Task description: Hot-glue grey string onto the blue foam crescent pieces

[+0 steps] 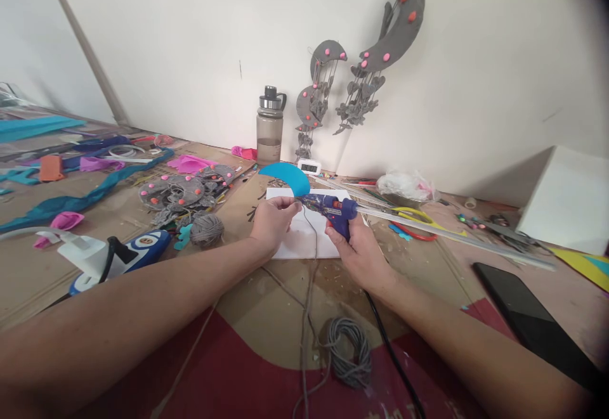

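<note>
My left hand [273, 224] pinches the lower end of a blue crescent-shaped cutout [288, 177] between thumb and finger. My right hand [364, 255] is wrapped round the handle of a blue hot glue gun [339, 216]. Its nozzle points left and meets the crescent's end by my left fingertips; whether it touches is hard to tell. A long clear glue stick [409, 219] sticks out of the gun's back. Under both hands lies a white sheet [297, 244]. A strand of grey yarn [305, 317] runs from near the nozzle down towards me, beside a coil of grey yarn [349, 352].
Left of my hands are a ball of grey yarn [206, 229], yarn-wrapped crescents [174, 191] and a power strip [145, 251]. Behind stand a water bottle [269, 130] and a small clock [309, 166]. To the right lie yellow-handled scissors [419, 217] and a phone [528, 311]. Grey crescent hangings [397, 35] are on the wall.
</note>
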### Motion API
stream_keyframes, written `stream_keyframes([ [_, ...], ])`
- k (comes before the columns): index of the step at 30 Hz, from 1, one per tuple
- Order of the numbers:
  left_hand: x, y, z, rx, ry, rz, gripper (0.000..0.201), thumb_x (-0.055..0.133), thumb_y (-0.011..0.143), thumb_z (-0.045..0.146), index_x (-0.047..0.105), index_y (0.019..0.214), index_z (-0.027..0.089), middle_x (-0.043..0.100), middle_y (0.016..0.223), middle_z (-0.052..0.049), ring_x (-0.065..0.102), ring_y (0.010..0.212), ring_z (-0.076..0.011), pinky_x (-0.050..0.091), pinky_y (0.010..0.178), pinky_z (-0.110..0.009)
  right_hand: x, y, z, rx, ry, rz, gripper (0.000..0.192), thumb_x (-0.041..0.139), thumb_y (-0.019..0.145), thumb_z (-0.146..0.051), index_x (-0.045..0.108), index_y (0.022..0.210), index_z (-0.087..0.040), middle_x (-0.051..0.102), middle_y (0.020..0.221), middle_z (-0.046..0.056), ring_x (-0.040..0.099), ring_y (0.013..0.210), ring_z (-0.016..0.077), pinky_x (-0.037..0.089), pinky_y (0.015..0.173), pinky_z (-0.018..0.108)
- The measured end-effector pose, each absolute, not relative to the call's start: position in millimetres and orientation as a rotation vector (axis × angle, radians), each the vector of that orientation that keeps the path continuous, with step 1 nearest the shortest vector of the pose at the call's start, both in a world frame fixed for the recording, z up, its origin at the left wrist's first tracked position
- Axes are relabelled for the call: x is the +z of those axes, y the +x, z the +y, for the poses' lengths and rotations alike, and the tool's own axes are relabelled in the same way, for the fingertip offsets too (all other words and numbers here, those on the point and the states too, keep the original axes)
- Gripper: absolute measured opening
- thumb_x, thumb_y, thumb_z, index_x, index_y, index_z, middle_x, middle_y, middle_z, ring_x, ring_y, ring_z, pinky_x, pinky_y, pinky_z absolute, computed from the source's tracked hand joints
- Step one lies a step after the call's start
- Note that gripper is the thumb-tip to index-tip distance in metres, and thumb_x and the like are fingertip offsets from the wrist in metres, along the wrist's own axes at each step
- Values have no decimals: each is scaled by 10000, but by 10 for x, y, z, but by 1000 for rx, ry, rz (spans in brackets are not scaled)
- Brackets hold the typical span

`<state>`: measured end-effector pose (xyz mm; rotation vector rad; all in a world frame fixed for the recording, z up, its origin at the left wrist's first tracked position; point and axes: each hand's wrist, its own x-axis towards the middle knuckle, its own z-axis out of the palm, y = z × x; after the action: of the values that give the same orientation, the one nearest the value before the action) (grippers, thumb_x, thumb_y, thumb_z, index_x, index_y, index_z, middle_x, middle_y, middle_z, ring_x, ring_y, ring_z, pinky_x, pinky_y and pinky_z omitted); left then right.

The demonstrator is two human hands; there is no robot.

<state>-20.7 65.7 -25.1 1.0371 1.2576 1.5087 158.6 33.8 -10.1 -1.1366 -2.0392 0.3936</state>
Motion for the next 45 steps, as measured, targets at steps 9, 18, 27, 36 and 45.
stream_keyframes([
  [9,-239,-202,648,1522,1032,1244,186,688,666,312,635,717,141,407,480,63,308,392,-36,214,379,-188,-91,1586,333,395,-1173,-2039,358,432,888,-339,462,1212,-190,621,1086,131,573,988,277,436,848,424],
  [18,-227,-204,641,1537,953,1183,245,723,641,332,628,741,130,412,485,64,302,405,-31,194,386,-183,-88,1596,332,350,-1232,-2045,313,416,885,-372,475,1110,-162,629,985,138,575,883,267,446,797,416],
  [27,-199,-220,630,1565,881,1070,238,723,650,318,591,700,126,477,551,33,311,423,-21,163,382,-173,-113,1617,362,342,-1240,-2008,314,421,875,-372,480,1100,-161,631,973,131,582,886,259,447,805,401],
  [36,-168,-219,610,1530,901,1036,294,747,626,358,598,722,124,513,578,30,293,408,-13,137,383,-186,39,1703,589,665,-1535,-1785,312,441,842,-406,598,966,-167,667,844,71,573,666,181,424,633,306],
  [45,-196,-179,585,1471,1152,1075,286,711,679,404,642,754,137,493,568,45,239,407,-20,142,394,-210,2,1836,710,-302,-1827,-2176,439,424,884,-433,645,934,-58,599,1055,270,504,1076,386,371,882,482],
])
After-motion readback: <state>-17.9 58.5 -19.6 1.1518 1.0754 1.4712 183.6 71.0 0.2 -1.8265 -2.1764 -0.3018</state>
